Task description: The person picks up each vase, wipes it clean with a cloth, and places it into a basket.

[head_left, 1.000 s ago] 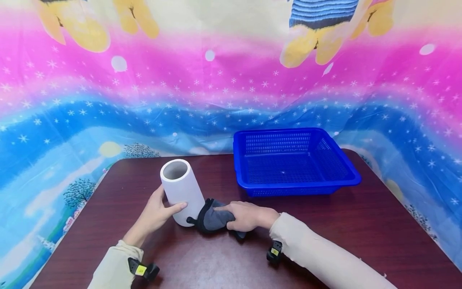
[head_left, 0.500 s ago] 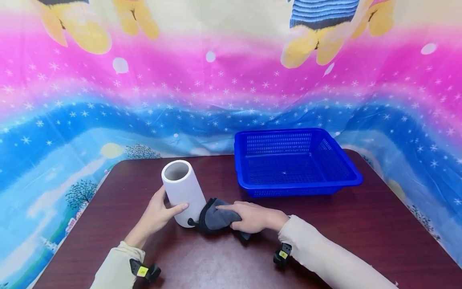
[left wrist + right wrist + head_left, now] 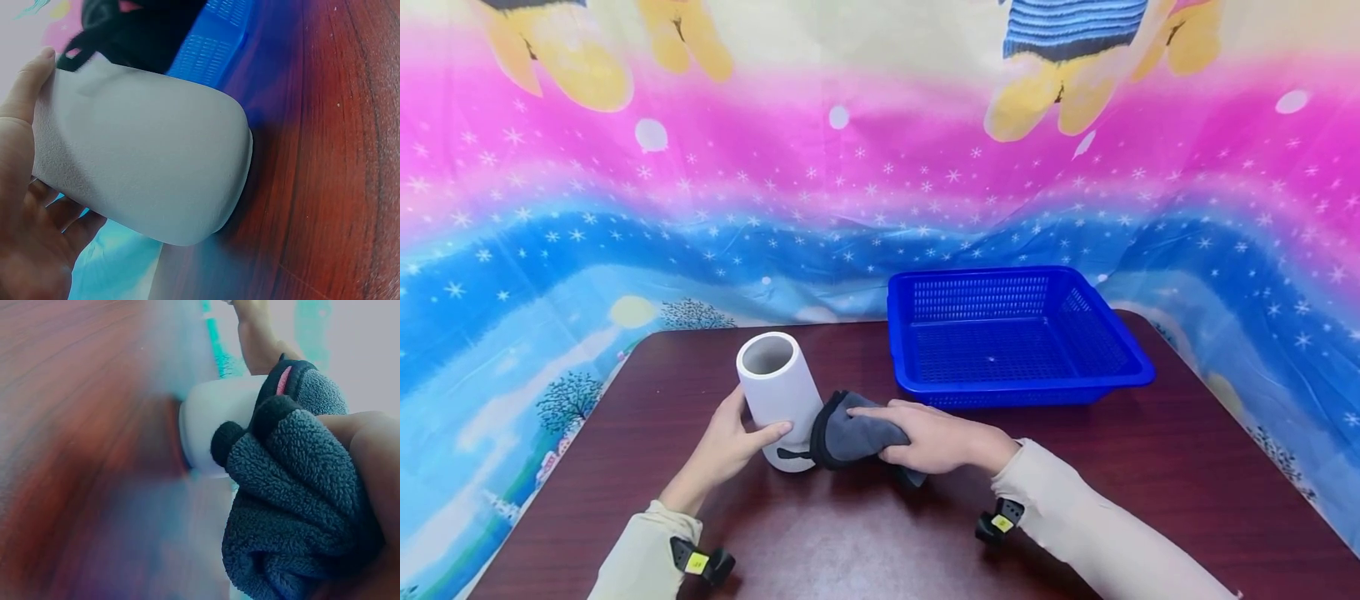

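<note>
A white cylindrical vase, hollow and open at the top, stands on the table. My left hand grips its left side, thumb across the front and fingers behind; the left wrist view shows the vase's smooth wall and rounded base. My right hand holds a bunched grey towel with black edging and a black hanging loop, right up against the vase's right side. In the right wrist view the towel's fluffy folds overlap the vase, and most of the right fingers are hidden by cloth.
A blue perforated plastic basket sits at the back right of the dark red wooden table. Behind the table hangs a colourful printed cloth. Both sleeves carry black wrist mounts with yellow labels.
My right hand has moved right and slightly up with the towel, which now lies higher along the vase's side. My left hand and the vase have stayed nearly in place.
</note>
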Action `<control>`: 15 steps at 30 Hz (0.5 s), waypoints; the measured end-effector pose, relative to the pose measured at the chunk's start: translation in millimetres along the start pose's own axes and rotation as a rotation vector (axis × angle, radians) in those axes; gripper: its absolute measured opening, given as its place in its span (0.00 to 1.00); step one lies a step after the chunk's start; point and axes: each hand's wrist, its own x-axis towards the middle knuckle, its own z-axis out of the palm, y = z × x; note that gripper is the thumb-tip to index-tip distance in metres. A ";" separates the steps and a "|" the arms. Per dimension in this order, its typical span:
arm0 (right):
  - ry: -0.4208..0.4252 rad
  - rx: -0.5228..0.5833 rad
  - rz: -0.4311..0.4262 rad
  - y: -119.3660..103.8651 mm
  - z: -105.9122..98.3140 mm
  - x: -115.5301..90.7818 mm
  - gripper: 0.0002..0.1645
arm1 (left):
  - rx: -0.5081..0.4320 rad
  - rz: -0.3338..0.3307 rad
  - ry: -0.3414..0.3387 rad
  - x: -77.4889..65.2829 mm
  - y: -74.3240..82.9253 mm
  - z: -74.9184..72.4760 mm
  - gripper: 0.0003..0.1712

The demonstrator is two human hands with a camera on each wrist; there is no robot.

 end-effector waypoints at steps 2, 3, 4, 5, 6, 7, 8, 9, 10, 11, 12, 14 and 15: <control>0.010 0.006 -0.008 -2.1 -3.5 -1.6 0.40 | 0.002 0.003 -0.001 -0.1 0.4 -0.2 0.40; 0.017 0.011 -0.013 -3.3 -5.3 -2.4 0.40 | 0.005 0.005 0.000 0.0 0.0 -0.1 0.40; 0.023 0.013 -0.014 -4.6 -7.3 -3.2 0.41 | 0.011 0.007 0.001 0.2 -0.2 -0.2 0.40; 0.030 0.017 -0.018 -5.8 -9.3 -4.0 0.41 | 0.017 0.009 0.003 0.4 -0.4 -0.2 0.40; 0.037 0.019 -0.022 -7.0 -11.2 -4.6 0.41 | 0.023 0.011 0.003 0.6 -0.7 -0.1 0.41; 0.041 0.027 -0.019 -8.1 -13.1 -5.3 0.41 | 0.028 0.011 0.005 0.9 -1.0 -0.1 0.41; 0.046 0.032 -0.020 -8.9 -14.8 -5.6 0.42 | 0.036 0.012 0.007 1.2 -1.5 0.0 0.41; 0.051 0.039 -0.024 -9.9 -16.6 -6.0 0.42 | 0.044 0.012 0.010 1.6 -2.0 0.0 0.41; 0.054 0.042 -0.022 -11.0 -18.3 -6.4 0.42 | 0.049 0.011 0.012 1.9 -2.2 0.1 0.41; 0.058 0.047 -0.025 -12.1 -20.0 -6.6 0.42 | 0.050 0.009 0.013 2.1 -2.4 0.1 0.41; 0.064 0.051 -0.030 -13.1 -21.4 -6.7 0.42 | 0.050 0.007 0.013 2.3 -2.6 0.1 0.41; 0.080 0.053 -0.044 -15.2 -23.8 -6.0 0.43 | 0.053 0.003 0.014 2.4 -2.5 -0.3 0.41; 0.087 0.054 -0.049 -16.5 -25.0 -5.7 0.43 | 0.054 0.000 0.014 2.3 -2.5 -0.4 0.41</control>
